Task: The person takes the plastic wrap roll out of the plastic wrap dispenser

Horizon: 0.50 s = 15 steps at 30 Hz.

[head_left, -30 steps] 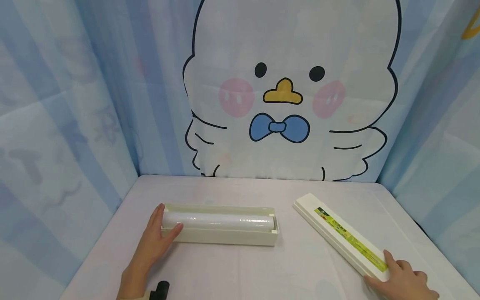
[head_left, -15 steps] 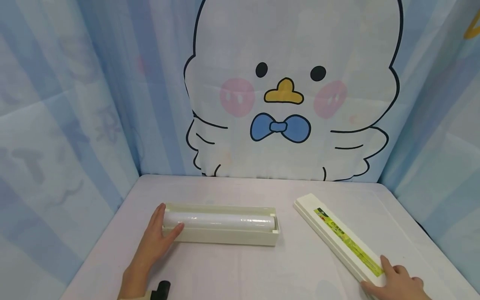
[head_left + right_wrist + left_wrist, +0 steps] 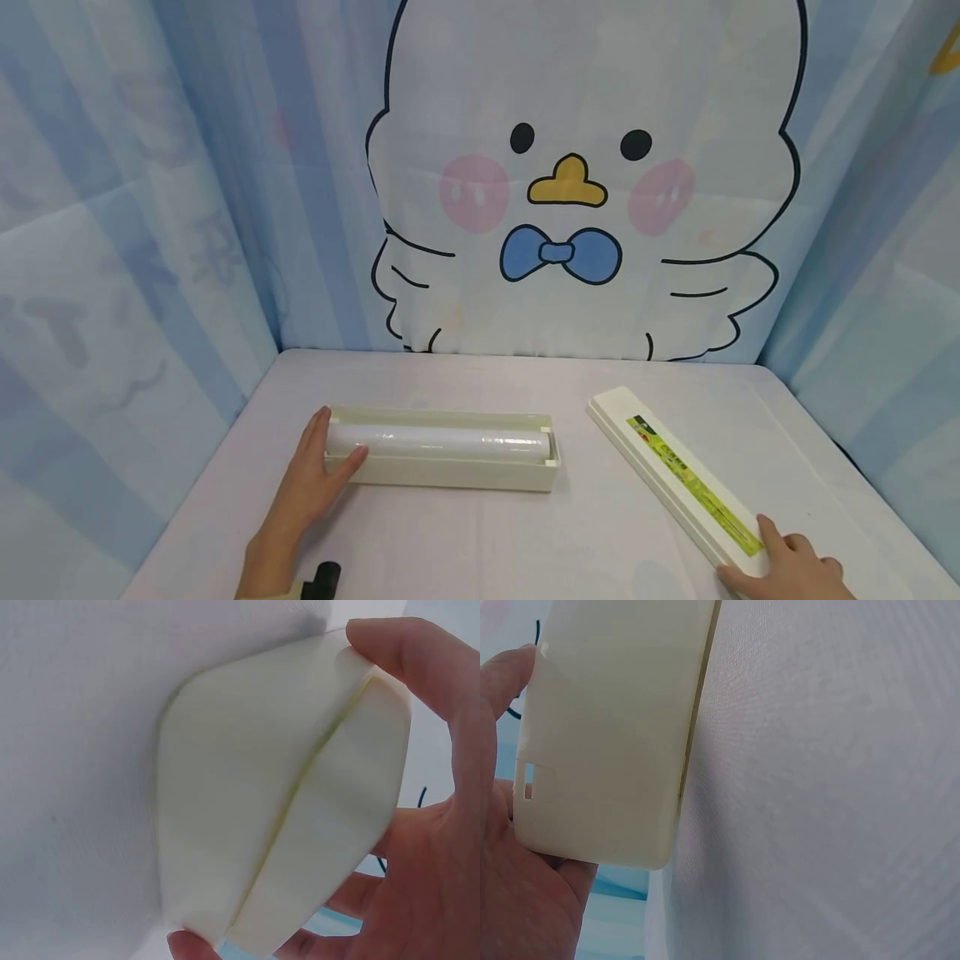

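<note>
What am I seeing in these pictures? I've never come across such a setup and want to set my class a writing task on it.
There is no robot here, only a person's bare hands. The wide picture comes from a camera worn on the head, looking forward and down. The two close-ups come from cameras on the wrists, one for each hand.

On the pale table sits an open box with a shiny white roll inside. To its right, at a slant, lies a long white bar with a yellow-green label.

The left hand grips the box's left end; the right hand grips the bar's near end.
</note>
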Tool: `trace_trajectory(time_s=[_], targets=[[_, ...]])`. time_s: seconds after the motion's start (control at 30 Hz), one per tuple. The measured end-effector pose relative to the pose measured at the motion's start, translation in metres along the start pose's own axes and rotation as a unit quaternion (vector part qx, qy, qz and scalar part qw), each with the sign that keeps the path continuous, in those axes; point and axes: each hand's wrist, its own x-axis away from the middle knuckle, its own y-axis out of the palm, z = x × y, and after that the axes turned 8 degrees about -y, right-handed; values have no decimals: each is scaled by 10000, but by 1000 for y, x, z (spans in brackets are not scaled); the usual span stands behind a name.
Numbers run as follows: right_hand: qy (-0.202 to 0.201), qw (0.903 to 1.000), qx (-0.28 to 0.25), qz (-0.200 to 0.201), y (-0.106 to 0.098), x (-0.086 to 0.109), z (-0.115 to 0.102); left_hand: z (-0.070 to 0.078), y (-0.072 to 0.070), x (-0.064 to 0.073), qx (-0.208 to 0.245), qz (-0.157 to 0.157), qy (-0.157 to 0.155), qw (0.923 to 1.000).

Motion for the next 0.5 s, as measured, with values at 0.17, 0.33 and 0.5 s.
trace_trajectory(time_s=[0.17, 0.33, 0.5], targets=[[-76, 10000, 45, 17, -1, 1, -1, 1, -1, 1, -19, 3, -26, 10000], [76, 9998, -101, 175, -2, 5, -6, 1, -1, 1, -6, 9, -21, 10000], [-269, 9986, -70, 446, -7, 6, -4, 1, -1, 1, 29, 6, -10, 10000]])
